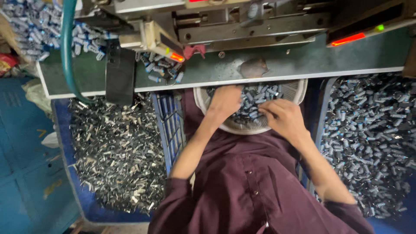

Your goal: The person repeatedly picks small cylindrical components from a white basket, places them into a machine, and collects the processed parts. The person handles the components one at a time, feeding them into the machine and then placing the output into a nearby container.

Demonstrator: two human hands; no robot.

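- A person in a maroon shirt [251, 186] works over a round pale basket [242, 126] held in the lap, just below the edge of the green tabletop [303, 60].
- The left hand [225, 102] digs into the small grey-and-blue cylindrical parts [260, 96] filling the basket, fingers curled down among them; whether it grips any cannot be told.
- The right hand [284, 117] rests on the same heap, its fingertips pinched on parts near the basket's centre.
- Left of the basket lies a pile of metal scraps [117, 151]; right of it, a heap of more cylindrical parts [368, 130].
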